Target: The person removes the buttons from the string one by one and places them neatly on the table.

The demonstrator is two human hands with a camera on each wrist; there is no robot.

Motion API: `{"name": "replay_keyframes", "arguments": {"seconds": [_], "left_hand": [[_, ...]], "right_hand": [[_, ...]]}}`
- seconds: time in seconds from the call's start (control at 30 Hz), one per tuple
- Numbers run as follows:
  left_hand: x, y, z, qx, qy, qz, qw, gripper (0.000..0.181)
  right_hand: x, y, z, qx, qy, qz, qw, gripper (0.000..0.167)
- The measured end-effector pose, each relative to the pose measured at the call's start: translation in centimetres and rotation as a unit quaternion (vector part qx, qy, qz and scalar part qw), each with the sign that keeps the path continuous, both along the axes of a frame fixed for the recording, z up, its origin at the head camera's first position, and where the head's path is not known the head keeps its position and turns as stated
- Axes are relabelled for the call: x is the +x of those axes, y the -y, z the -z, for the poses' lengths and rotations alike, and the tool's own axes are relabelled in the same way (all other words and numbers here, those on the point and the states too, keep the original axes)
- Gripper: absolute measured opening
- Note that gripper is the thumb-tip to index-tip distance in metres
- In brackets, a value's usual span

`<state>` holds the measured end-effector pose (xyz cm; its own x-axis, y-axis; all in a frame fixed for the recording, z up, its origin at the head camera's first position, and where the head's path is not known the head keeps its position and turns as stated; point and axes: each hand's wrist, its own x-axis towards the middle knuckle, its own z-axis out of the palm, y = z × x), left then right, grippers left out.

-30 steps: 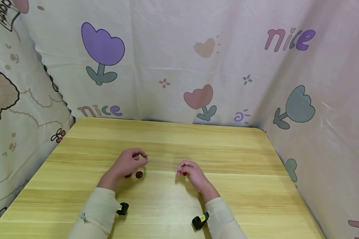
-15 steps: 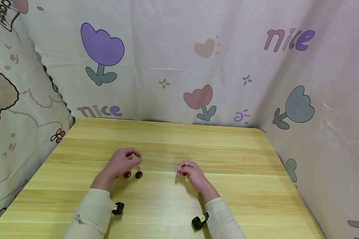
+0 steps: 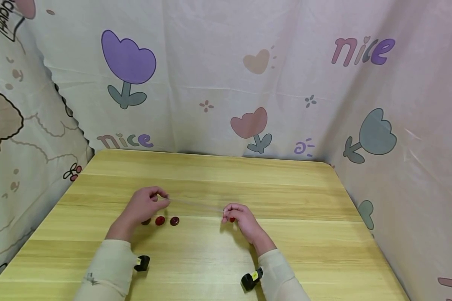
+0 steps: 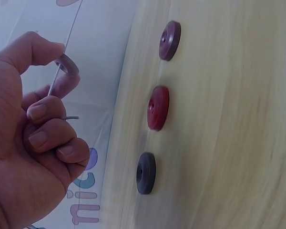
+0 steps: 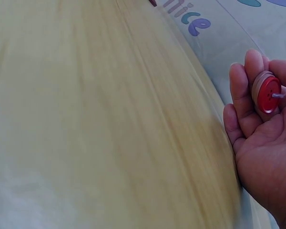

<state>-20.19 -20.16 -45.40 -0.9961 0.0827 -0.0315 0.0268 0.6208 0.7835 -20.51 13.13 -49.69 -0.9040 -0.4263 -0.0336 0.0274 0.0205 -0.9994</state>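
Observation:
My left hand point(image 3: 145, 205) is raised over the left part of the table. In the left wrist view its thumb and forefinger pinch a greyish-brown button point(image 4: 66, 65) with a thin pale string point(image 4: 73, 28) running by it; whether the string passes through the button's hole is hard to tell. The string stretches across to my right hand point(image 3: 242, 218). There, the fingers hold a red button point(image 5: 269, 95) stacked against a beige one point(image 5: 259, 86), and a short string end sticks out of the red face. Below my left hand lie a dark button point(image 4: 146, 173), a red button point(image 4: 158, 108) and a maroon button point(image 4: 170, 40).
The wood-grain table point(image 3: 286, 188) reaches back to a printed cloth point(image 3: 207, 62) hanging behind it. More cloth hangs at the left and right sides. A small black camera point(image 3: 142, 263) sits on the left wrist, another camera point(image 3: 250, 280) on the right.
My left hand has moved left, away from the right hand, and the stretch of string between them is longer. More of the table buttons show. The right hand stays put.

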Motion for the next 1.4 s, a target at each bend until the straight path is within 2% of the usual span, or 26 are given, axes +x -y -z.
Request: {"name": "replay_keyframes", "arguments": {"seconds": [0.2, 0.43, 0.53, 0.97, 1.17, 1.4], "left_hand": [[0.3, 0.7, -0.3, -0.006, 0.003, -0.012, 0.9999, 0.020], [0.5, 1.6, -0.1, -0.014, -0.010, -0.028, 0.9994, 0.021], [0.5, 2.1, 0.0, -0.020, -0.018, -0.035, 0.9990, 0.022], [1.2, 3.4, -0.4, -0.027, -0.034, -0.063, 0.9971, 0.022], [1.6, 2.9, -0.2, -0.031, -0.044, -0.045, 0.9975, 0.017], [2.3, 1.8, 0.1, -0.022, -0.022, -0.011, 0.9994, 0.019]], "right_hand": [[1.1, 0.2, -2.1, -0.001, -0.011, -0.006, 0.9999, 0.017], [0.1, 0.2, 0.2, 0.003, -0.003, 0.003, 1.0000, 0.017], [0.0, 0.1, 0.8, 0.005, -0.006, 0.010, 0.9999, 0.017], [-0.1, 0.1, 1.0, -0.007, -0.004, 0.012, 0.9999, 0.019], [-0.2, 0.1, 1.2, -0.009, -0.011, 0.010, 0.9998, 0.017], [-0.2, 0.0, 1.1, -0.010, -0.016, 0.011, 0.9998, 0.018]]}}
